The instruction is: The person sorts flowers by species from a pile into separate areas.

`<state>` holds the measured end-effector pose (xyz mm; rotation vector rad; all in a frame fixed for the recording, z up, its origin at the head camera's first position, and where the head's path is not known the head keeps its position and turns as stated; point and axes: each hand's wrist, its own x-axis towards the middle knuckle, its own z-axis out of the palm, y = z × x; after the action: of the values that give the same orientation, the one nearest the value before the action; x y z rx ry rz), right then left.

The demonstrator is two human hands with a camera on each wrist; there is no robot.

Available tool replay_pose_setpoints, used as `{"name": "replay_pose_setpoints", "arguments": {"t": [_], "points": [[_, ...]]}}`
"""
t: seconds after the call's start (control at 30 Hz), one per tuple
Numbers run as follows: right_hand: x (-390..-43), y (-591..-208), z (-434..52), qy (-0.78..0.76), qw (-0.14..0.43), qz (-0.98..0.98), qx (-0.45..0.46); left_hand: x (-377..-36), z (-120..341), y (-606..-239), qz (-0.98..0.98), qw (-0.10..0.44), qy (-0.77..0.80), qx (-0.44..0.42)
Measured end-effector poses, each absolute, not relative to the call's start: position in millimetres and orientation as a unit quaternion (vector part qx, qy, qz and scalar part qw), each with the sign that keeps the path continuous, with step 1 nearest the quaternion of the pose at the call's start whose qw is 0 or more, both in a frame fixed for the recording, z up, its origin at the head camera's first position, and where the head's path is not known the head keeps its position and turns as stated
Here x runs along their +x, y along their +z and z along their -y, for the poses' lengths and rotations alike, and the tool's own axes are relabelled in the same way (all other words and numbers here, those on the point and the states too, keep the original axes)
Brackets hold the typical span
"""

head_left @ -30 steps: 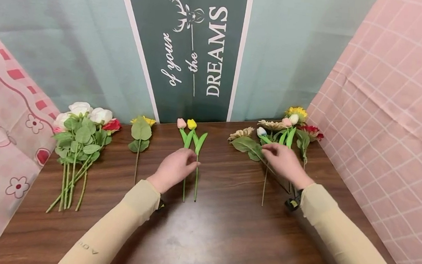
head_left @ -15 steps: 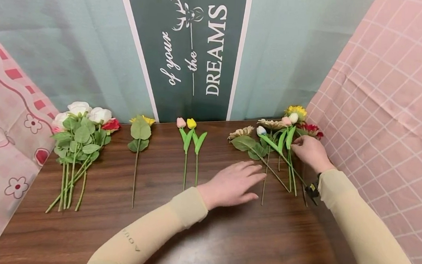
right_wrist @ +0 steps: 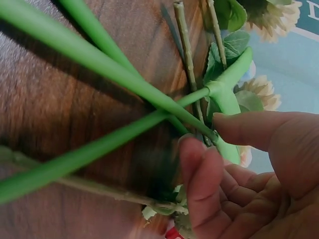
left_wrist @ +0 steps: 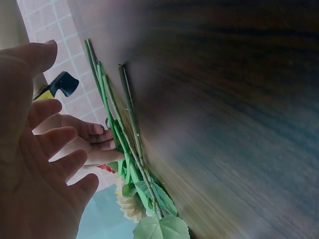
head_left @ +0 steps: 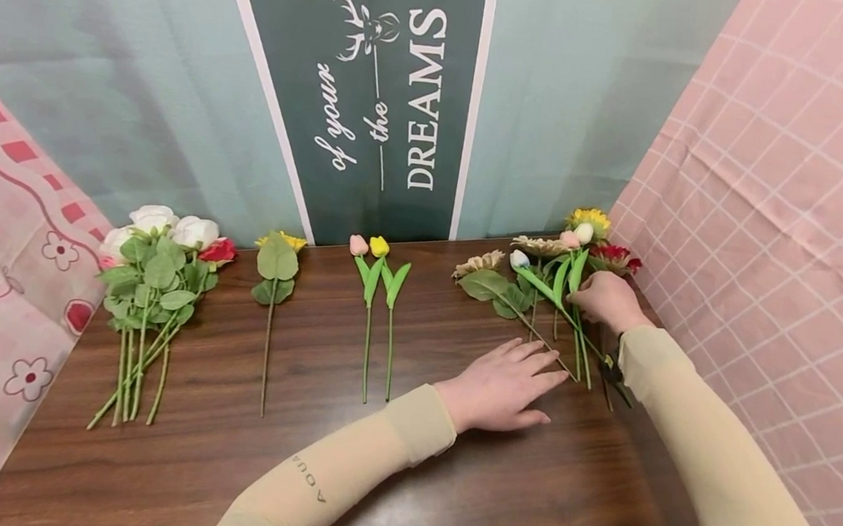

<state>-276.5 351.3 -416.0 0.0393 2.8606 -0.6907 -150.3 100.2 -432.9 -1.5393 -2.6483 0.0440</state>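
On the right of the table, a loose pile of artificial flowers includes a white tulip point(head_left: 584, 233), a pale blue tulip point(head_left: 519, 259), beige daisy-like flowers point(head_left: 480, 264), a yellow flower point(head_left: 589, 221) and a red flower point(head_left: 615, 258). My right hand point(head_left: 605, 300) pinches a tulip stem point(right_wrist: 124, 74) just below its leaves, between thumb and index finger; the right wrist view shows green stems crossing there. My left hand point(head_left: 504, 387), palm down with fingers spread, hovers by the lower stems. In the left wrist view its fingers point(left_wrist: 65, 164) hold nothing.
Two tulips, pink point(head_left: 358, 246) and yellow point(head_left: 379, 247), lie side by side mid-table. Left of them is a single yellow flower point(head_left: 276, 260), then a bunch of white roses point(head_left: 194, 232) with red ones. Fabric walls point(head_left: 788, 203) stand around the wooden table point(head_left: 146, 481).
My left hand has moved right, from over the pink and yellow tulips to beside the pile's stems. My right hand has shifted right from the beige flower's stem to the tulips.
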Motion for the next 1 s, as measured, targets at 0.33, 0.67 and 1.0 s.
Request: {"name": "replay_pose_setpoints", "arguments": {"t": [0.33, 0.67, 1.0], "points": [[-271, -411, -355, -0.301, 0.072, -0.95, 0.028, -153, -93, -436, 0.868, 0.034, -0.028, -0.494], [-251, -392, -317, -0.428, 0.003, -0.904, -0.002, -160, -42, -434, 0.889, -0.011, -0.22, -0.401], [-229, -392, -208, -0.605, 0.03, -0.791, -0.085, -164, 28, -433, 0.819, -0.122, -0.523, -0.203]]}}
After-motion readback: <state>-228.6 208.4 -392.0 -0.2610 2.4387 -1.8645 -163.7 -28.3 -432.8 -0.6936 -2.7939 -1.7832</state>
